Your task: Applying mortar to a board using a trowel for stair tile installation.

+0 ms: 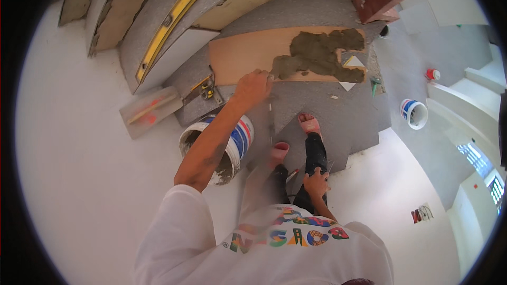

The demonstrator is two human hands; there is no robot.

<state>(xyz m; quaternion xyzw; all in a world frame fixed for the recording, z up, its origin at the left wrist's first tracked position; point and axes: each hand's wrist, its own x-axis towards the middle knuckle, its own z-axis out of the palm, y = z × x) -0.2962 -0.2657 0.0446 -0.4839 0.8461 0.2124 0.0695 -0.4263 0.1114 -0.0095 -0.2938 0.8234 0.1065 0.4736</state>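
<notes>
A long orange-brown tile (237, 55) lies on the grey tiled step in front of me. Wet grey mortar (317, 53) is heaped over its right half. My left hand (254, 88) reaches to the tile's near edge, by the left end of the mortar. Its fingers are closed, and what they hold is too small to make out. My right hand (316, 182) rests on my knee with its fingers laid over the dark trouser leg. A white bucket (243, 140) with a blue band stands under my left forearm, mortar inside it.
A flat trowel (150, 111) and a tape measure (207, 93) lie left of the bucket's far side. A yellow spirit level (168, 26) rests on an upper stair. White triangular pieces (355, 62) lie by the mortar. Another bucket (414, 114) lies on the lower floor at right.
</notes>
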